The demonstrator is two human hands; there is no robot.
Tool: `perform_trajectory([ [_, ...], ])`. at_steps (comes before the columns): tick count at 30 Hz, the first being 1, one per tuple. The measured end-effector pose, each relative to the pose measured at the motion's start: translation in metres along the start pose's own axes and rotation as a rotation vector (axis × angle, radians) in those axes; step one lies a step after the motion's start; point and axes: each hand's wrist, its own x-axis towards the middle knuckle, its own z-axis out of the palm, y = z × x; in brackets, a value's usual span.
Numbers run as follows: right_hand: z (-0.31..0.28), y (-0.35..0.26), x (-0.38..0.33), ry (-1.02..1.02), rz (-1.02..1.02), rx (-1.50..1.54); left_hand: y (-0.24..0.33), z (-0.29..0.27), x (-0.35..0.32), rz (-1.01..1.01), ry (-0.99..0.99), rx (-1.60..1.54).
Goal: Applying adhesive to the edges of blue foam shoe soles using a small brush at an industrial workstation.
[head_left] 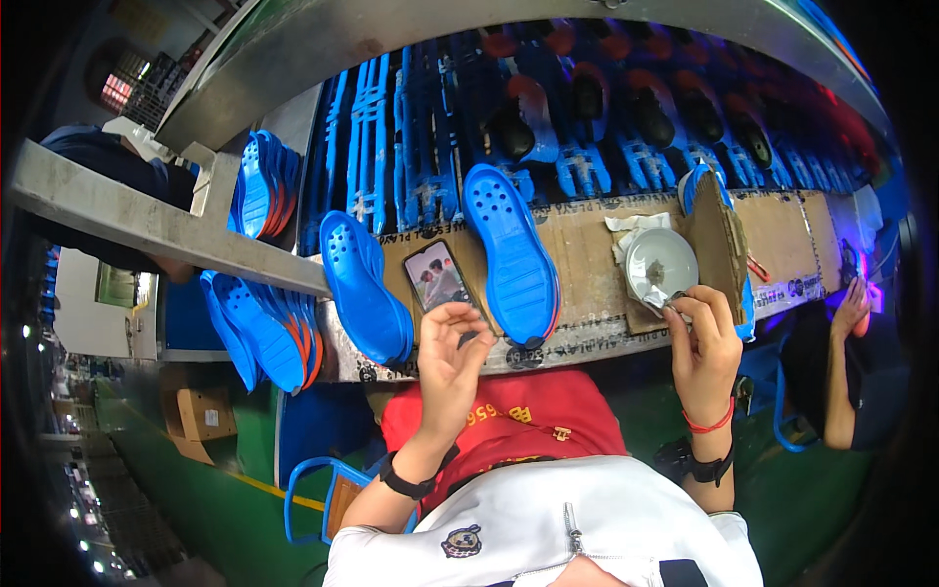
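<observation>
My left hand (452,364) is raised at the table's near edge, fingers loosely curled and apart, with nothing visible in it. Just beyond it lies a phone (437,278) with a lit screen, between two blue shoe soles: a left one (364,293) stacked on others and a right one (511,256) with a reddish edge beneath. My right hand (706,354) pinches at the near rim of a white bowl (641,252); what its fingertips hold is too small to make out. Some pale residue shows on the bowl's bottom.
Cardboard (587,230) covers the table, with an upright cardboard flap (719,235) right of the bowl. Beyond runs a rack of blue bars (367,137) carrying shoe parts. More blue soles (259,333) are stacked at left, beside a metal beam (176,215). Another person's hands (853,308) show at right.
</observation>
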Motion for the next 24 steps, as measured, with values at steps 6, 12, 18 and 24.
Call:
perform_trajectory([
  [6,0.002,-0.001,-0.003,-0.023,-0.002,0.002,0.024,-0.007,0.023,0.181,0.027,-0.004],
  [12,0.006,-0.002,-0.003,-0.054,0.011,0.024,0.041,-0.025,0.036,0.243,0.130,0.038],
  [18,0.018,-0.006,0.006,-0.048,-0.025,0.055,0.044,0.002,0.048,0.253,-0.032,-0.066],
  [24,0.010,-0.006,0.004,-0.054,-0.026,0.024,0.111,-0.012,0.077,0.767,0.034,0.162],
])
